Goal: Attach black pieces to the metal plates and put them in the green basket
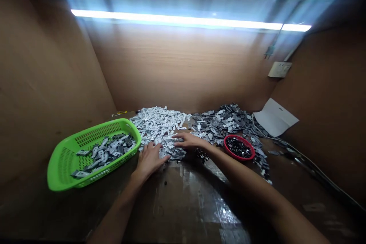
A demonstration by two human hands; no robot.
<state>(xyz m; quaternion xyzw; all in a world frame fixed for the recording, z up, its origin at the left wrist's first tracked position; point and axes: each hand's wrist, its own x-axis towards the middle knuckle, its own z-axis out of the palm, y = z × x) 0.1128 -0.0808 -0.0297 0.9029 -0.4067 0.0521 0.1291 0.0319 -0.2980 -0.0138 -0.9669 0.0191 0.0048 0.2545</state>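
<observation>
While the green basket (60, 162) at left holds loose grey metal parts (105, 151) and the red bowl (239, 158) at right holds small dark pieces (238, 147), the left hand (150, 158) and right hand (190, 141) rest flat, fingers spread and gripping nothing, on the near edge of the pale parts pile (158, 122) between both containers.

No text, label, brand, number or sign can be read anywhere in view.

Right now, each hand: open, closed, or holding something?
Left hand: open, palm down at the edge of the pale parts pile.
Right hand: open, fingers resting on the same pile.
</observation>
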